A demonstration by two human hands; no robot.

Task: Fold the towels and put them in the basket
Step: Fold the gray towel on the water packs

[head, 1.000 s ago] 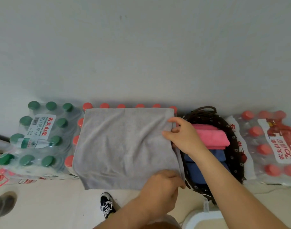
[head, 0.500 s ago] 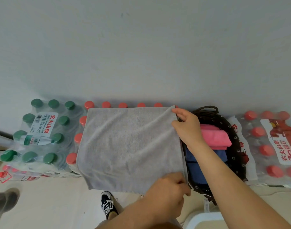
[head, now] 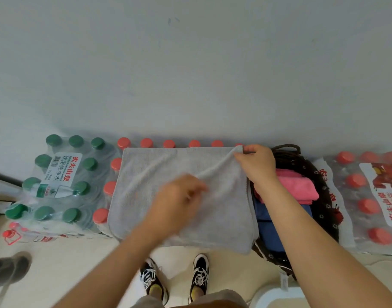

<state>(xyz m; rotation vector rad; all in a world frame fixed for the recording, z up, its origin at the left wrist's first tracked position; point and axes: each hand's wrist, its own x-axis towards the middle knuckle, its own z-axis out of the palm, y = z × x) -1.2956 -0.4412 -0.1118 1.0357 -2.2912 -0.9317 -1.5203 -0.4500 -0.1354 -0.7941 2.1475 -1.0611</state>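
Observation:
A grey towel (head: 159, 174) lies spread flat over a pack of red-capped bottles (head: 110, 187). My right hand (head: 257, 165) pinches its far right corner and lifts it slightly. Blurred by motion, my left hand (head: 177, 201) sits over the towel's middle with curled fingers, and a raised crease runs from its fingertips to the lifted corner. Right of the towel stands a dark woven basket (head: 324, 185) holding a folded pink towel (head: 297, 187) on top of a folded blue towel (head: 268, 230).
A pack of green-capped bottles (head: 57, 174) stands to the left, another red-capped pack (head: 368, 203) right of the basket. A wall rises directly behind. My shoes (head: 152, 278) stand on the pale floor below; a white object (head: 277, 298) is at the bottom right.
My left hand left the towel's near right corner and moved left to its middle. My right hand went from the right edge to the far right corner and raised it.

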